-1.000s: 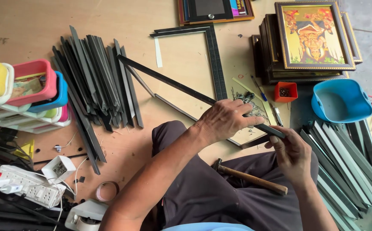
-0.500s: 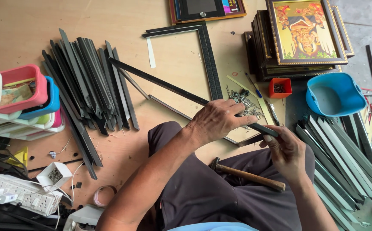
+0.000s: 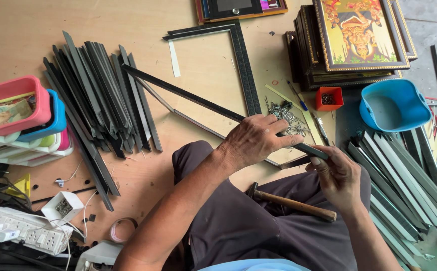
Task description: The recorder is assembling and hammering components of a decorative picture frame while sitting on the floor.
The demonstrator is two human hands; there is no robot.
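My left hand (image 3: pixel 256 140) rests over a long black frame strip (image 3: pixel 178 92) near its right end, fingers curled on it. My right hand (image 3: pixel 336 175) pinches that strip's end from below. The strip runs diagonally up-left across the wooden floor. A hammer (image 3: pixel 291 203) with a wooden handle lies across my lap. Small metal nails or clips (image 3: pixel 283 113) lie in a pile just beyond my left fingers.
A heap of dark frame strips (image 3: pixel 95 95) lies at left, another heap (image 3: pixel 404 180) at right. A half-built black frame (image 3: pixel 238 50), stacked framed pictures (image 3: pixel 359 35), a blue tub (image 3: pixel 394 105), a small red box (image 3: pixel 329 98), coloured trays (image 3: pixel 20 110) and a power strip (image 3: pixel 25 236) surround me.
Both hands stay on the strip's right end with only slight finger shifts. The view has drifted a little; the hammer stays on my lap.
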